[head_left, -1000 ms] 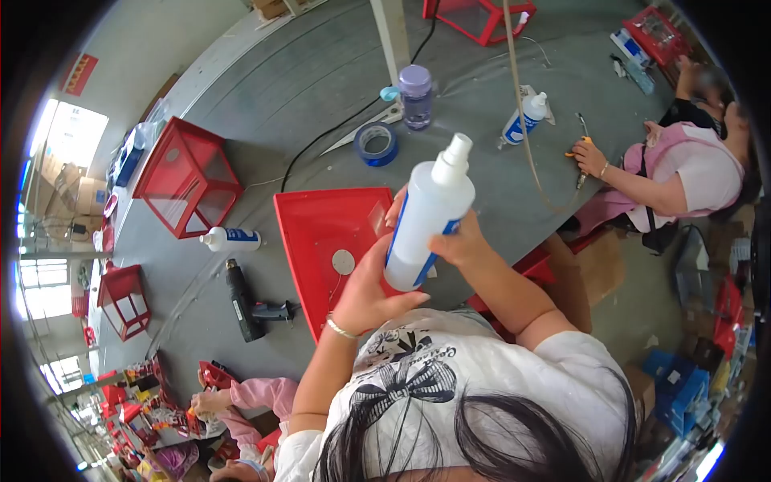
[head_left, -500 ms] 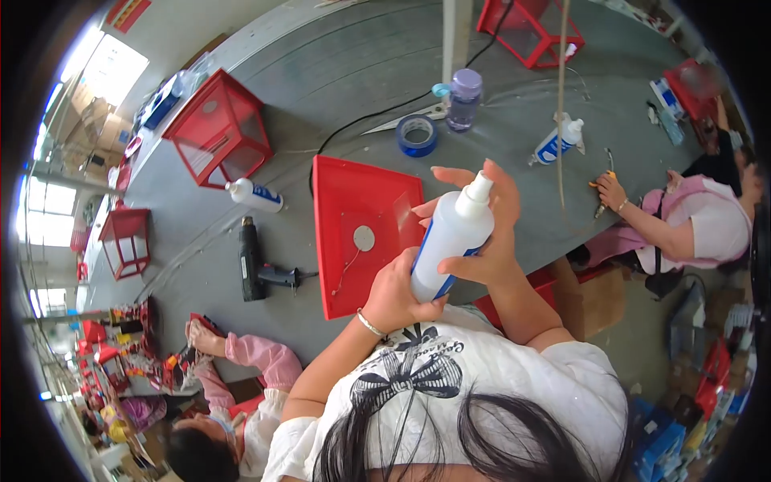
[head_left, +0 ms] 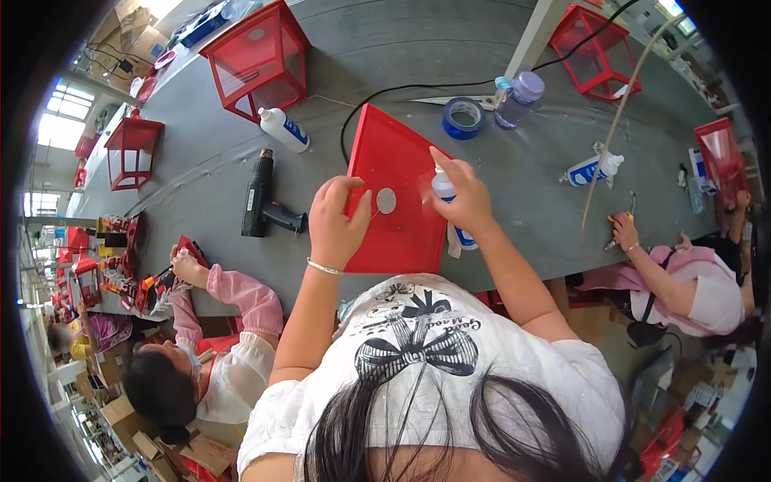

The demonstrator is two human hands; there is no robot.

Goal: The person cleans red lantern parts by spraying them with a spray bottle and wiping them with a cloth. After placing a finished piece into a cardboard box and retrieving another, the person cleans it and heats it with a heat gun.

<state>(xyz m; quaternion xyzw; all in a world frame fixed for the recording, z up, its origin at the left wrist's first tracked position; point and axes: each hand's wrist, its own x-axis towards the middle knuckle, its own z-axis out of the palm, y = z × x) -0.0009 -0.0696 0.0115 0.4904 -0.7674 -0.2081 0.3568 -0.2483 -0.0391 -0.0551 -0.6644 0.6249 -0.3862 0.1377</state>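
Note:
A red tray-like panel with a pale round disc lies on the grey table in front of my body. Over its left edge, my left hand has its fingers apart and curved, with nothing in it. At the panel's right edge, my right hand is closed around the top of a white bottle with a blue label, which stands low by the table's front. The hand covers part of the bottle.
Left of the panel lie a heat gun and a white bottle. Behind are a red lantern frame, blue tape, a purple-lidded bottle and a cable. Co-workers sit at both sides; one's hand holds a tool.
The bottle has moved from between both hands down to the panel's right side. My left hand has let go of it and moved left over the panel. The view has shifted.

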